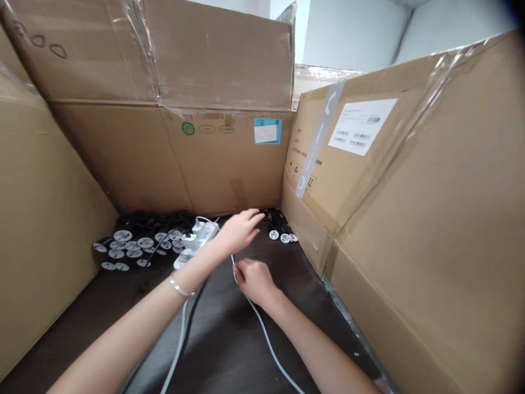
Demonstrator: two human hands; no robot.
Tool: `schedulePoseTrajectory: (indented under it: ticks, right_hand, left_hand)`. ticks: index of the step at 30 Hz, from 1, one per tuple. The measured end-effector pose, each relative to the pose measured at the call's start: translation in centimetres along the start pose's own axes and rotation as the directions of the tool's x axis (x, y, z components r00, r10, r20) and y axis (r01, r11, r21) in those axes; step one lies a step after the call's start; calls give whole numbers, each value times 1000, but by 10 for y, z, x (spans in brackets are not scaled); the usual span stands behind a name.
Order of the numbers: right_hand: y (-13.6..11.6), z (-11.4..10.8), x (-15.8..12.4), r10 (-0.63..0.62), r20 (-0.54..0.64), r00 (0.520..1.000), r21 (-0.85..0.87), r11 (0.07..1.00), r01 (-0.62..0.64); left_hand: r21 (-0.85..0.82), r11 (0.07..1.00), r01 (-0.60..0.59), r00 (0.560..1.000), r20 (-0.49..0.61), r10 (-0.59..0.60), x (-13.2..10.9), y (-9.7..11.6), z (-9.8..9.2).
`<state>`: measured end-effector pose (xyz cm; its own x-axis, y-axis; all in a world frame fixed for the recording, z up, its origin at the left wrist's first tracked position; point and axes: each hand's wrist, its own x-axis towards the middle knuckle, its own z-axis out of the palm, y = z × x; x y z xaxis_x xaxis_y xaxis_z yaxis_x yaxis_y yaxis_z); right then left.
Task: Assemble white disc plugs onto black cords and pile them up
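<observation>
My left hand, with a thin bracelet on the wrist, reaches forward over the dark table with fingers stretched toward small black parts near the back box. It holds nothing that I can see. My right hand rests lower on the table, fingers curled around a thin white cable that runs back toward me. A white power strip with plugged-in adapters lies just left of my left hand.
Tall cardboard boxes wall the table on the left, back and right. Several small round white-capped pieces lie at the back left, and a few more lie by the right box. Black cables run there too.
</observation>
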<state>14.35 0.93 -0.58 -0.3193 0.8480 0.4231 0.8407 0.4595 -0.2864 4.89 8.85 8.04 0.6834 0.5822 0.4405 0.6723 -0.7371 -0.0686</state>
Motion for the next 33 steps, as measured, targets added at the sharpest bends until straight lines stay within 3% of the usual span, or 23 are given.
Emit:
schedulePoseTrajectory:
  ticks: [3,6,9,13,18,22,27,30,33]
  right_hand:
    - [4,4,1,-28,69,997,-72,997,33]
    - [7,6,3,-52,90,995,-107,992,62]
    - [10,6,6,-39,100,994,-136,989,52]
    - [10,5,6,-25,115,993,-141,989,41]
    - [6,2,4,-43,121,992,-133,989,59]
    - [6,1,4,-15,104,994,-120,992,28]
    - [8,0,4,55,52,997,-78,996,-50]
    - [11,1,3,103,10,995,-61,993,-102]
    - [13,1,4,138,-24,990,-53,989,-139]
  left_hand:
    - [-168,986,9,985,171,20,23,10,57]
    - [-321,941,104,967,254,-20,42,8,94]
    - [-388,913,122,966,258,-19,54,5,110]
    - [-506,849,152,979,194,-60,57,1,116]
    - [-682,693,235,966,89,-241,54,-11,100]
    - [-833,470,293,908,88,-411,40,-22,63]
    - [-940,210,270,833,119,-540,9,-29,26]
    - [-945,167,282,786,127,-605,-4,-31,17]
    - [-927,218,306,748,92,-658,-10,-32,11]
